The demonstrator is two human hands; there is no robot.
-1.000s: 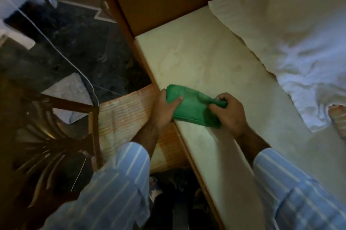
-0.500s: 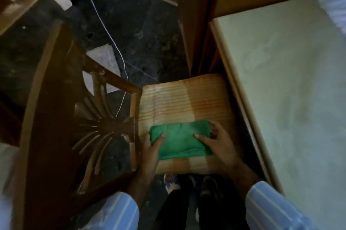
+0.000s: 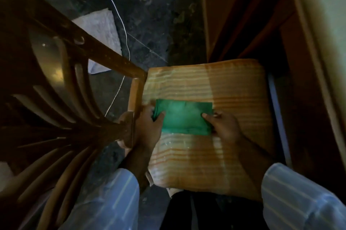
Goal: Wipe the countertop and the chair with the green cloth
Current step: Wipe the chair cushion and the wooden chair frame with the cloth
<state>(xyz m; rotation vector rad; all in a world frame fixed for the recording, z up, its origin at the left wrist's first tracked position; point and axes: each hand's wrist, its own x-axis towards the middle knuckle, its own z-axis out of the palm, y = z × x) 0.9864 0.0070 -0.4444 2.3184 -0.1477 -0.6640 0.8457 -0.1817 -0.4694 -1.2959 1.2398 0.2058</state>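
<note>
A folded green cloth [image 3: 184, 116] lies flat on the striped orange cushion of the wooden chair [image 3: 206, 155]. My left hand [image 3: 149, 126] grips the cloth's left end, thumb on top. At the cloth's right end my right hand [image 3: 223, 126] holds it, fingers pressing down. The chair's dark carved back [image 3: 61, 110] stands at the left. Only a pale strip of the countertop [image 3: 335, 24] shows, along the right edge of the view.
A dark stone floor [image 3: 149, 14] lies beyond the chair, with a thin white cable [image 3: 119, 10] across it and a pale rag [image 3: 99, 37]. Brown wooden cabinet panels [image 3: 243, 14] rise right behind the seat.
Both hands carried the cloth off the countertop down onto the chair seat, then slid it a little farther across the cushion. My view swung left and down.
</note>
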